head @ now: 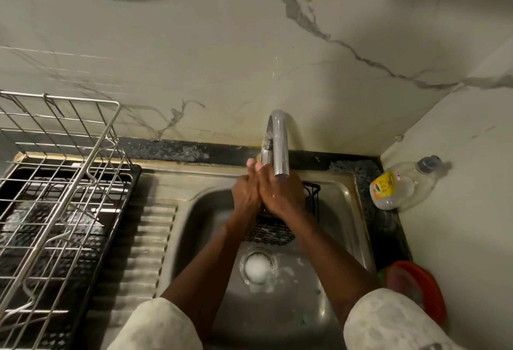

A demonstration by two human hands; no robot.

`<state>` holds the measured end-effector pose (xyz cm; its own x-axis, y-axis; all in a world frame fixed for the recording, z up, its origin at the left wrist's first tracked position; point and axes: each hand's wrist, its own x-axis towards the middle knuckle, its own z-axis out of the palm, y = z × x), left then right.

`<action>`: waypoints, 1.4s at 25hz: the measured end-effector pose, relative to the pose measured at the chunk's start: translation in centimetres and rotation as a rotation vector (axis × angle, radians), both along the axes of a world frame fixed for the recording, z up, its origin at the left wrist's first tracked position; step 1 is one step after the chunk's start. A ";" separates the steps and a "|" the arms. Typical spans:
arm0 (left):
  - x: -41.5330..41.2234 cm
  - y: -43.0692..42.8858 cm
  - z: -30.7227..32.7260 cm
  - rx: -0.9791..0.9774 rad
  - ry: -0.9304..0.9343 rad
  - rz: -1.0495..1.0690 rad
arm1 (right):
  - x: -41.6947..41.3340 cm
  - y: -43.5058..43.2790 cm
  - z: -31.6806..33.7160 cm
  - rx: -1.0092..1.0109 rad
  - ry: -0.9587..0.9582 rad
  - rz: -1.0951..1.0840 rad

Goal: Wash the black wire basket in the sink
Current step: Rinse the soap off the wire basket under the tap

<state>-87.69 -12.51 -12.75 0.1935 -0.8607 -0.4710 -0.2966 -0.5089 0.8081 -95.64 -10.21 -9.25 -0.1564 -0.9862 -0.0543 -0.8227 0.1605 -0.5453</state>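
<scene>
The black wire basket lies in the steel sink, at the back of the bowl below the tap. Soap suds cling to its mesh bottom. My left hand and my right hand are pressed together palm to palm just under the spout, above the basket. Both look wet. Their fingers are straight, and I see nothing held between them. The hands hide the basket's far left part. White foam sits on the drain in front of the basket.
A steel dish rack on a black tray stands to the left, beside the ribbed drainboard. A nearly empty plastic bottle lies in the right corner of the counter. A red plate sits at the sink's right edge.
</scene>
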 end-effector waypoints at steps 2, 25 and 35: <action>1.3 -0.3 -1.4 0.067 -0.173 -0.034 | 1.1 1.3 -1.4 -0.127 0.279 0.185; 1.8 -1.7 -1.6 -0.245 0.013 0.089 | -1.1 1.5 -3.3 -0.064 0.565 -0.042; 6.7 0.4 -3.8 -0.252 0.209 0.160 | -2.9 -0.8 -1.8 0.094 -0.057 0.133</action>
